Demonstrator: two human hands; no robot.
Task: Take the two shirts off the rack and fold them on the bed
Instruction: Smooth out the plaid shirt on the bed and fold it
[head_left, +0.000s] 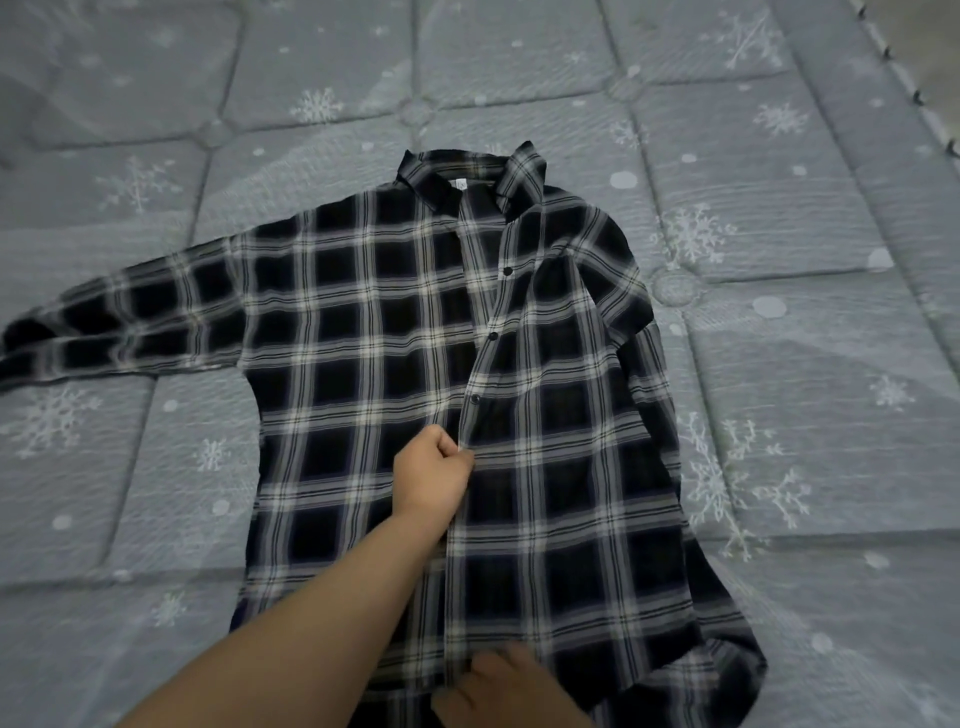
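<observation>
While a black-and-white plaid shirt (415, 332) is being spread front-up on the bed (779, 364), its button placket is being pinched by the left hand (431, 475), whose fingers are curled and closed on the fabric edge at about mid-chest height. The left forearm is being stretched from the lower left across the shirt's lower front. The right hand (506, 686) is being laid on the hem area near the bottom edge of the view, close to the placket; it is blurred, and whether its fingers are gripping the cloth or only resting on it cannot be told. The shirt's collar is being pointed away from the person, one sleeve is being extended flat toward the left, and the other sleeve is being kept bunched along the shirt's right side. The bed is being covered by a grey quilted surface printed with white snowflakes.
</observation>
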